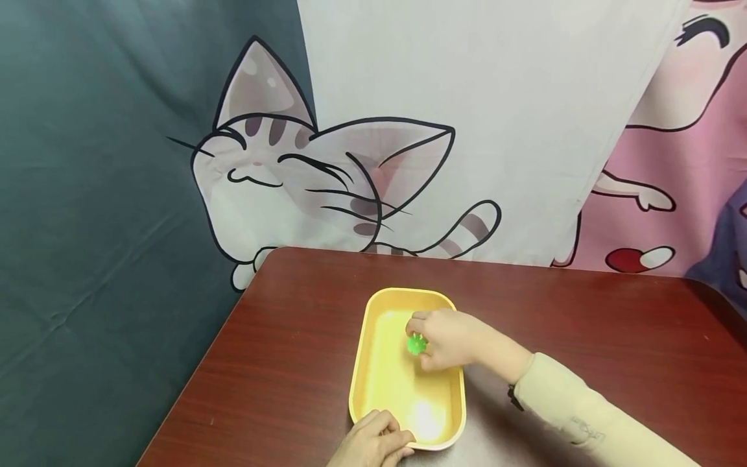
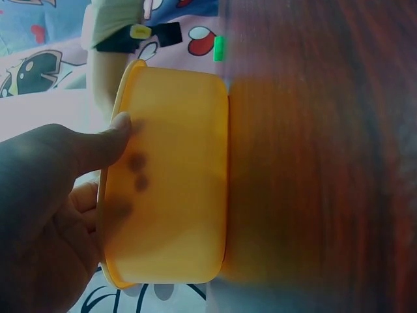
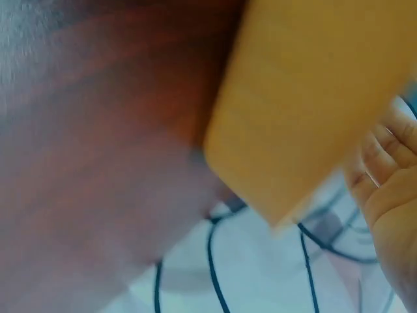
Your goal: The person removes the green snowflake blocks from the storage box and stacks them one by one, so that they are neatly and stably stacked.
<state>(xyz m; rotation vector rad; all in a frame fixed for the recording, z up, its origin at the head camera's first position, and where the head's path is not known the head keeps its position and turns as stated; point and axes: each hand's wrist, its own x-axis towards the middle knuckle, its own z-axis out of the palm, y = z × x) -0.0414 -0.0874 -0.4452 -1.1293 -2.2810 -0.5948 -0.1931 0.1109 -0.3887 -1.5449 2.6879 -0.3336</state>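
A yellow rectangular tray (image 1: 373,337) stands on the table. At its near end my left hand (image 1: 376,441) grips the rim; in the left wrist view the thumb (image 2: 117,134) lies on the outer wall and dark fingertip shadows show through the plastic. My right hand (image 1: 446,340) reaches over the right rim and pinches a small green piece with a toothed edge (image 1: 417,344) between thumb and fingers, above the tray floor. In the blurred right wrist view the tray wall (image 3: 313,98) hides the fingertips and the green piece; part of the right hand (image 3: 391,176) shows beyond it.
The dark red-brown table (image 1: 280,344) extends on both sides of the tray. Another green object (image 2: 219,49) shows beyond the tray in the left wrist view. A cloth printed with cartoon cats (image 1: 373,181) hangs behind the table's far edge.
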